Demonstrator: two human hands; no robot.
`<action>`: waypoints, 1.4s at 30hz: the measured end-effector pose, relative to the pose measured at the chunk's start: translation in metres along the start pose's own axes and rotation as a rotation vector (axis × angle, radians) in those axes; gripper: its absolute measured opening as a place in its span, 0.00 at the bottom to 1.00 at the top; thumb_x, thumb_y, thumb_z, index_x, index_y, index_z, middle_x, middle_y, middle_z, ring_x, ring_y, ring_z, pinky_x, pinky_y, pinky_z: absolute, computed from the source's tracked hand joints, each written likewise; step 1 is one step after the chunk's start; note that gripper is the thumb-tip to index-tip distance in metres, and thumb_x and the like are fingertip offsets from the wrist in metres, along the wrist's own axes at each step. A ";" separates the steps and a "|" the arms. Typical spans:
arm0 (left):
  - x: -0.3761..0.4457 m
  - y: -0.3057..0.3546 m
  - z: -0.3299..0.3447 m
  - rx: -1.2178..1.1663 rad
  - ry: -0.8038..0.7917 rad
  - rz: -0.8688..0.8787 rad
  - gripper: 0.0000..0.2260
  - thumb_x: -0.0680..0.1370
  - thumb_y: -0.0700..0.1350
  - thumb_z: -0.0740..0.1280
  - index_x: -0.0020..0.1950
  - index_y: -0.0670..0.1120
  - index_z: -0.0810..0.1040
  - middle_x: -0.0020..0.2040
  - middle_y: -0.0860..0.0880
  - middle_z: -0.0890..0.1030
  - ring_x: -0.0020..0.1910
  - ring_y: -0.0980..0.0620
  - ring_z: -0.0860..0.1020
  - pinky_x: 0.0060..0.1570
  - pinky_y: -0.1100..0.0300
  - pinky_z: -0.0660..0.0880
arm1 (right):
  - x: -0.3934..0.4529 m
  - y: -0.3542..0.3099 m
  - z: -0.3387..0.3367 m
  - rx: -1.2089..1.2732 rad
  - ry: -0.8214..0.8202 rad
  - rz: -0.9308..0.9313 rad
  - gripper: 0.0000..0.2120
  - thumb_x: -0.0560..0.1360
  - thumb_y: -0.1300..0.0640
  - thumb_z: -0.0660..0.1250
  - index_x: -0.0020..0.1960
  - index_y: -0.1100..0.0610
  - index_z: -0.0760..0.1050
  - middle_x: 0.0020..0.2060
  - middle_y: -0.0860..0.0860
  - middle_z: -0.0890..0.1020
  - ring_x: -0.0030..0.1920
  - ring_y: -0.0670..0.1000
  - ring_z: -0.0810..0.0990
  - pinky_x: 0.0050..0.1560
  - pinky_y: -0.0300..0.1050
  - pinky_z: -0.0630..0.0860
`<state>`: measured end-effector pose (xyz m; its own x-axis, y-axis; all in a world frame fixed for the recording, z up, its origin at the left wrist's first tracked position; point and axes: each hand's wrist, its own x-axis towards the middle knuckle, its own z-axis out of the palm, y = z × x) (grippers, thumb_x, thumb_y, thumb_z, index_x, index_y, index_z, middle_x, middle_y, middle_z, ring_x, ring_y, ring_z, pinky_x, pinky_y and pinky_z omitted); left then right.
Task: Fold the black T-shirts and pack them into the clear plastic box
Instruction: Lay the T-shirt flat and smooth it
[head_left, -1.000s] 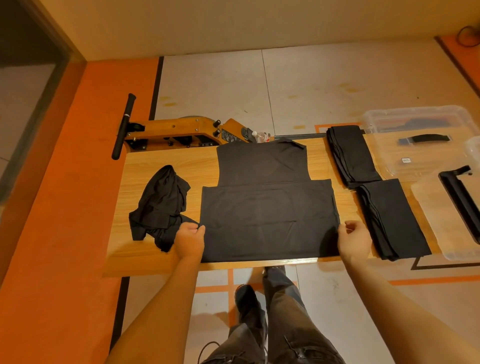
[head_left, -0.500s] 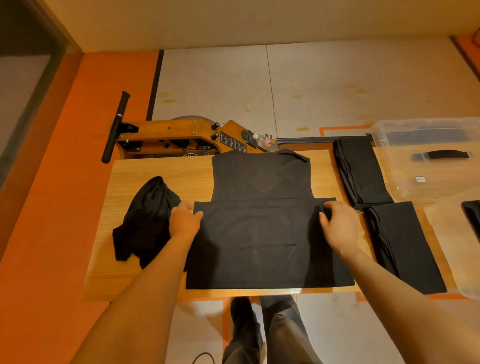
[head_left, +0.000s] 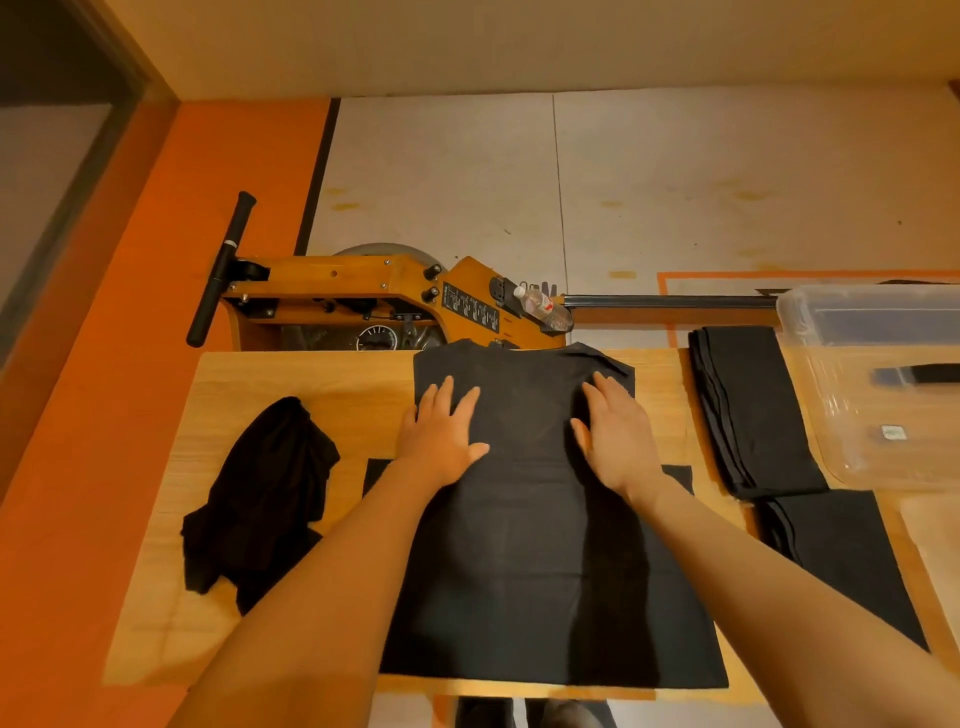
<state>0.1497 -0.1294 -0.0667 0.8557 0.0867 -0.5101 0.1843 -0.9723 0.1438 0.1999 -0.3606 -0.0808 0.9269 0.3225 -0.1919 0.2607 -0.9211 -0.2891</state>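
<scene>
Crumpled shirt (head_left: 262, 499) lies left, folded stacks (head_left: 748, 410) right of spread T-shirt (head_left: 530, 545).

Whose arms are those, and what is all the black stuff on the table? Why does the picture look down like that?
The camera sits on a person's head, so you see what they see when they look down: their own two arms. There is no robot here, only one view.

The person is folding black T-shirts on a wooden table. Both hands lie flat, fingers straight, on the T-shirt spread in the middle: the left hand and the right hand press on its upper part. Neither hand holds anything.

To the left lies a crumpled T-shirt, not yet folded. To the right lie two folded stacks, one behind the other. Beside them stands the clear plastic box for the shirts.

Behind the table is an orange-brown machine with a water bottle on it.
</scene>
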 end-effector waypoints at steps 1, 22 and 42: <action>0.007 0.006 -0.001 0.004 -0.035 0.002 0.37 0.78 0.62 0.61 0.79 0.56 0.43 0.79 0.45 0.40 0.78 0.43 0.41 0.74 0.44 0.49 | 0.008 0.000 0.002 -0.020 -0.026 -0.017 0.27 0.81 0.48 0.61 0.76 0.59 0.62 0.77 0.57 0.62 0.77 0.58 0.59 0.76 0.52 0.58; 0.028 0.019 0.009 0.019 -0.112 -0.019 0.46 0.73 0.69 0.62 0.77 0.59 0.34 0.76 0.45 0.29 0.76 0.42 0.32 0.74 0.39 0.43 | 0.041 0.023 0.010 -0.175 -0.072 0.031 0.39 0.78 0.32 0.40 0.80 0.56 0.50 0.80 0.55 0.50 0.79 0.55 0.45 0.76 0.56 0.45; -0.064 -0.085 0.030 -0.504 0.227 -0.453 0.17 0.78 0.50 0.67 0.65 0.44 0.73 0.60 0.43 0.75 0.56 0.43 0.76 0.47 0.53 0.72 | -0.083 0.042 -0.002 0.198 0.155 0.566 0.18 0.78 0.60 0.67 0.66 0.63 0.72 0.62 0.62 0.74 0.62 0.63 0.71 0.63 0.56 0.70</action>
<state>0.0646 -0.0591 -0.0712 0.7118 0.5547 -0.4308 0.6994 -0.6163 0.3620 0.1348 -0.4268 -0.0755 0.9391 -0.2535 -0.2319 -0.3243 -0.8772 -0.3541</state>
